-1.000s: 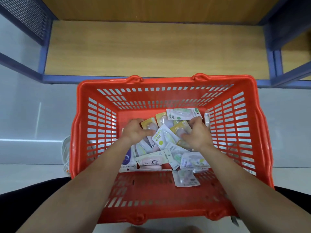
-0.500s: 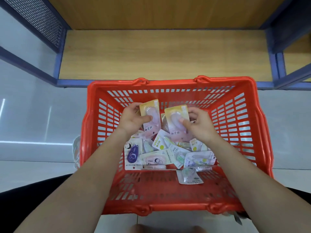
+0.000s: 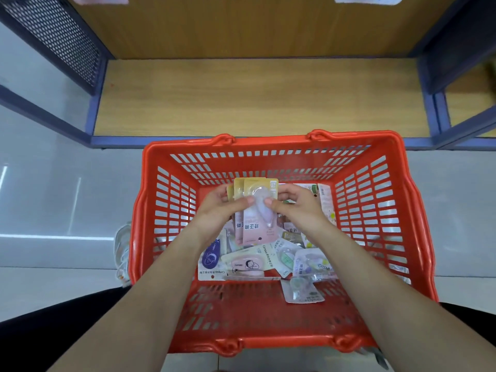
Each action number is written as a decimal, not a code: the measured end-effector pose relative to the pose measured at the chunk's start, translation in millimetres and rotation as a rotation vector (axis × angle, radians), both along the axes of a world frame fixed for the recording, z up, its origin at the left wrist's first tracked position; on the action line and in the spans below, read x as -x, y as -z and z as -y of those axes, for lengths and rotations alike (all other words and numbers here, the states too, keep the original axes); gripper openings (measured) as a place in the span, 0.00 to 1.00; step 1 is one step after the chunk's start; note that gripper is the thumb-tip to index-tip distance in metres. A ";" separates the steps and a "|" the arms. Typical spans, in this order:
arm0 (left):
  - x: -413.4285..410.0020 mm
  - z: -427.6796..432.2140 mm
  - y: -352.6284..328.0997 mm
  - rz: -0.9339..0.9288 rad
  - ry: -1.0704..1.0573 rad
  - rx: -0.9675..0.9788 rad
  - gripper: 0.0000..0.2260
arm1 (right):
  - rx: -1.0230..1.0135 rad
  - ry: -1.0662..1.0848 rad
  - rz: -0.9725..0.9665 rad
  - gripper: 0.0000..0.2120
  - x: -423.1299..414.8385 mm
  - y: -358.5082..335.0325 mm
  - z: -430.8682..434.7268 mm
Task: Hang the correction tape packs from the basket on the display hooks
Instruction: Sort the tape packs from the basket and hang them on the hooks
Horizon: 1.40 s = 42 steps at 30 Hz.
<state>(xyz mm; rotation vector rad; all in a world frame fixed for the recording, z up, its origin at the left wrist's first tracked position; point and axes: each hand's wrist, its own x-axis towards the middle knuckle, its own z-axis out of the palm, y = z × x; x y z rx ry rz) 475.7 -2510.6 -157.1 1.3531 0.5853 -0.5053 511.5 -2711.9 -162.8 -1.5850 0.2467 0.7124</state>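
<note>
A red plastic basket with slotted walls stands on the pale grey tiled floor, its far side close against the low wooden shelf board of a blue metal rack frame. Both of the person's bare forearms reach down into it.

The left hand and the right hand meet over the far half of the basket and hold between them a stack of yellow-and-pink correction tape packs. The stack stands upright, lifted above the rest, with its printed fronts turned towards the person. Each hand pinches it from its own side, thumb on the clear blister in front and fingers curled behind the cards. The two thumbs lie just beside each other. At least two yellow top edges show, slightly fanned; the exact number I cannot tell.

Underneath, a loose heap of blister-carded packs in pink, purple and green lies overlapping on the basket's bottom. One clear pack with a green roller lies nearest the person.

A black perforated metal panel closes the rack's left side, and a white shoe sits just beside the basket's left wall.
</note>
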 end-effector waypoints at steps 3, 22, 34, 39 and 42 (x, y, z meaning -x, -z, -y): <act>1.5 5.4 6.5 -0.024 0.044 -0.066 0.26 | 0.052 -0.039 0.008 0.15 2.9 4.6 -6.8; 12.0 -15.3 39.7 -0.208 -0.098 -0.268 0.16 | 0.797 -0.538 0.159 0.16 21.2 42.3 19.9; 10.4 -19.8 37.6 -0.219 -0.188 -0.308 0.10 | 0.629 -0.370 0.171 0.28 25.1 44.0 -1.9; 8.6 -19.8 40.3 -0.219 -0.172 -0.306 0.14 | 0.428 -0.325 0.056 0.18 33.3 48.3 -10.0; 10.3 -22.3 38.4 -0.227 -0.192 -0.306 0.13 | 0.359 -0.335 0.051 0.12 26.9 48.5 -13.4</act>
